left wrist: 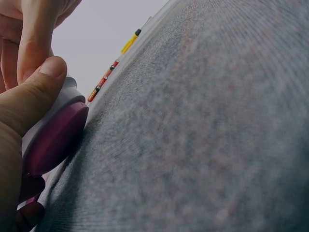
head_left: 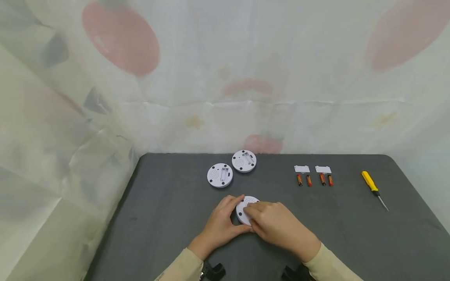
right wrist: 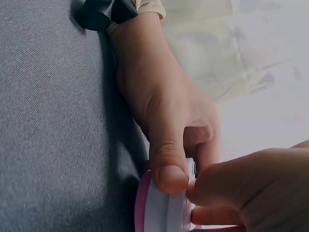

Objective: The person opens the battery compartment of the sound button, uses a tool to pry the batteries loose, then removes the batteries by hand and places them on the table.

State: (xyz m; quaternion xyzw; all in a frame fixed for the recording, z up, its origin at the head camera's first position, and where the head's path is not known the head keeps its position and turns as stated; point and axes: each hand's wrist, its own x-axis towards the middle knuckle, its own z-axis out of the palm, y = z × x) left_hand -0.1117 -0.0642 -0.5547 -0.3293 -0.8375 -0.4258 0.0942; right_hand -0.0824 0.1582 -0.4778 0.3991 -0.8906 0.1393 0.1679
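Note:
A round white device with speaker holes and dark round feet lies on the table between both hands. Its far side is pink-purple, seen in the left wrist view as a purple rim. My left hand grips its edge, thumb at the near side and fingers around the left. Over the right part of its white face, my right hand works with bent fingers touching it; these hide that part, and whether they pinch something small cannot be seen. Behind are two similar white devices with uncovered battery slots.
Two small white battery covers lie at the back right, with several orange-and-black batteries in front. Farther right lies a yellow-handled screwdriver. A patterned sheet hangs behind the dark table and along its left.

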